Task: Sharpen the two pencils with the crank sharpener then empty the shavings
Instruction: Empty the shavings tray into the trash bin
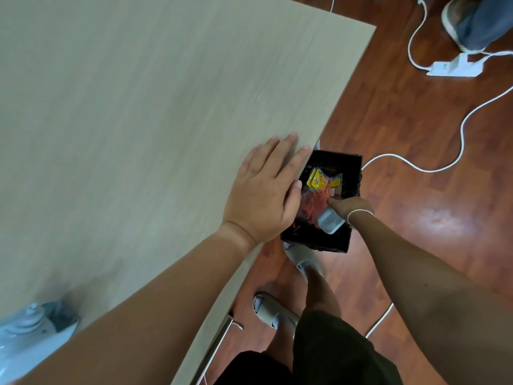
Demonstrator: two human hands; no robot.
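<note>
My right hand (350, 208) is down over a black waste bin (352, 169) on the floor, gripping a small translucent shavings tray (329, 222) tilted over the bin. Red pencil shavings (313, 204) lie inside the bin beside yellow wrappers (319, 180). My left hand (263, 190) rests flat and open on the table's right edge, fingers spread, holding nothing. At the bottom left corner, part of the pale blue crank sharpener (27, 329) stands on the table. No pencils are visible.
The light wooden table (138, 107) fills the left side. White cables and a power strip (455, 66) run over the red-brown floor on the right. Another person's shoe (460, 20) is at the top right. My own feet in sandals stand below the bin.
</note>
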